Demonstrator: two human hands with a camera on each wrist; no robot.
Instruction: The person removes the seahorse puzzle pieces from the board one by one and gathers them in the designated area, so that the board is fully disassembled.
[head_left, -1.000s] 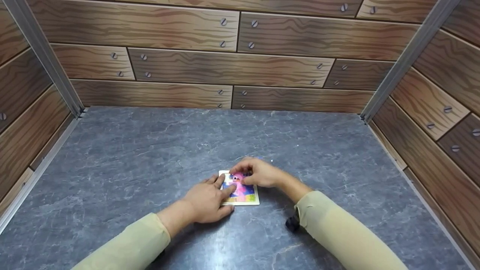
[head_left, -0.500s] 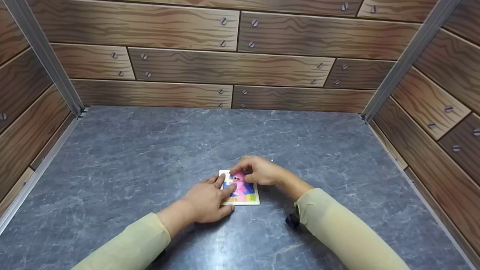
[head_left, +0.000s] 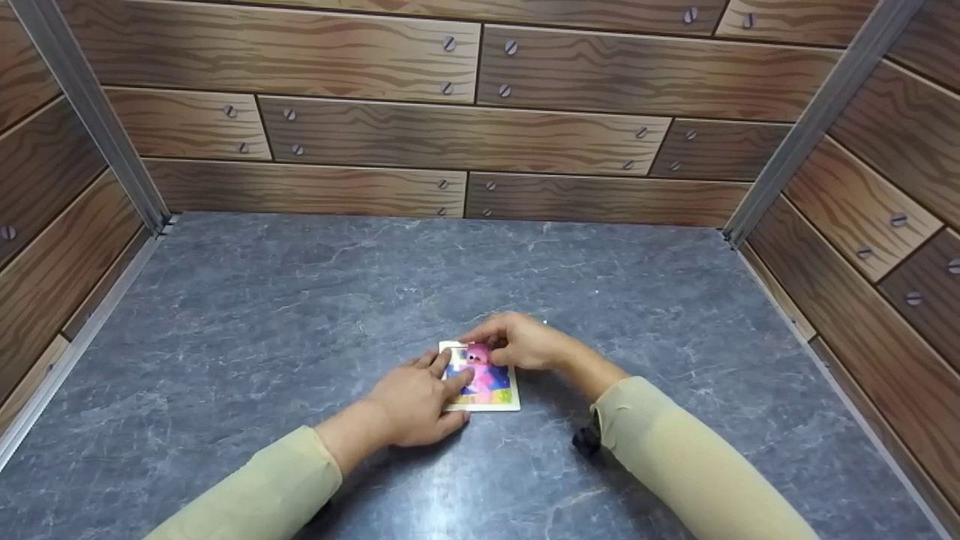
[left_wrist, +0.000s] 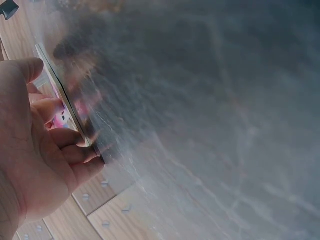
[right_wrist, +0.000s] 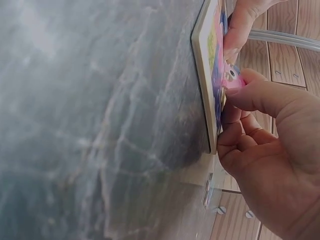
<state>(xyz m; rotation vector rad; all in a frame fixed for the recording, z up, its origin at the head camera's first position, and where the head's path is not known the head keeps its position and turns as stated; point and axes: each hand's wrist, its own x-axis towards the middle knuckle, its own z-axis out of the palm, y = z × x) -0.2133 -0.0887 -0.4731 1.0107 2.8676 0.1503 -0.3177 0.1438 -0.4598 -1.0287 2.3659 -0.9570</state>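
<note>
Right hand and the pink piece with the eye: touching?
Touching. The right wrist view shows the right hand pinching the pink piece, thumb tip against it.

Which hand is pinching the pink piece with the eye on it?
The right hand pinches the pink piece; the left hand lies spread on the picture board.

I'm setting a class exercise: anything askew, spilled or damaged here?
The pink piece with an eye, pinched by the right hand, looks askew: raised from the picture board, not flush. No spill or damage shows.
</note>
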